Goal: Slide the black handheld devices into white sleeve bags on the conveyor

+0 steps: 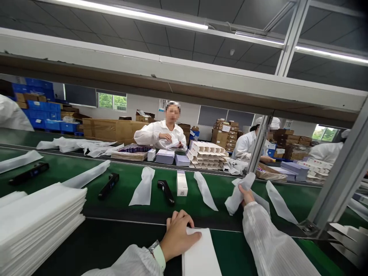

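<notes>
My left hand (179,235) rests on the far end of a stack of white sheets (201,255) at the near edge, its thumb lying on top and its fingers curled at the side. Farther right, my right hand (246,194) pinches a crumpled white translucent bag (237,197) over the green belt (123,211). Between the hands, on the belt, are a black handheld device (166,191), a small white box (181,184) and a flat translucent bag (205,191). Another bag (143,186) lies left of the device.
A tall pile of white sheets (43,222) stands at the left. More black devices (108,186) lie on the belt. A metal post (339,168) rises at the right. Across the belt, a person (169,132) handles papers beside stacked open cartons (207,153).
</notes>
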Tool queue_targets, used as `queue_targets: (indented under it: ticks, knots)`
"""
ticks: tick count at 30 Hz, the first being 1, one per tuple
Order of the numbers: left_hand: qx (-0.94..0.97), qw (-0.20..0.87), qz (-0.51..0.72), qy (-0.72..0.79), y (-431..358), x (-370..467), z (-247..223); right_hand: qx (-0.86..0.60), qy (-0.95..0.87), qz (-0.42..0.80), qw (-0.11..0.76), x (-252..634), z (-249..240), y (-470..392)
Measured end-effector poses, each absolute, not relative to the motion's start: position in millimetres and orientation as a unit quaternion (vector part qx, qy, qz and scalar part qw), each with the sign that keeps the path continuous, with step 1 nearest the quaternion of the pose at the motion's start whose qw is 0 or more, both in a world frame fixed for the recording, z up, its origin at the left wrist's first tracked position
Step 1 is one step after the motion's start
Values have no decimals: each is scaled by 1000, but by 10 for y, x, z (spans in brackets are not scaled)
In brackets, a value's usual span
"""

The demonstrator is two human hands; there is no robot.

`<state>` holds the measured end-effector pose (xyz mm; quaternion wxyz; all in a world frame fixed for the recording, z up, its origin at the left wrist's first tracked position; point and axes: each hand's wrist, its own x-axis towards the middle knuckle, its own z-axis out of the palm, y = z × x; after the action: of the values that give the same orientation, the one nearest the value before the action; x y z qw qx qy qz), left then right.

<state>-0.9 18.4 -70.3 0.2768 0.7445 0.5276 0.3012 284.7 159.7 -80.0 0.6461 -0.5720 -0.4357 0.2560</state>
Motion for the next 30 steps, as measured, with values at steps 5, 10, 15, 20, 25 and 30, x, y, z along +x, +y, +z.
queue_targets:
  ticks: [5,10,15,20,25,30]
  knots:
    - [741,298,298,523,193,-37,-657,-661,-492,144,548,2906,-947,1537]
    - [730,306,318,522,184,-20,-668,-643,-653,-16,401,2460,-607,1514]
    - [707,311,342,535,198,-30,-657,-462,-832,63,299,1490,-493,1279]
    - [683,309,388,536,240,-43,-718,-475,-856,81,188,906,-735,1244]
    - [687,299,404,525,273,-40,-778,-521,-826,62,209,944,-896,1377]
    - [692,277,405,530,259,-37,-756,-508,-689,310,414,1091,-906,1478]
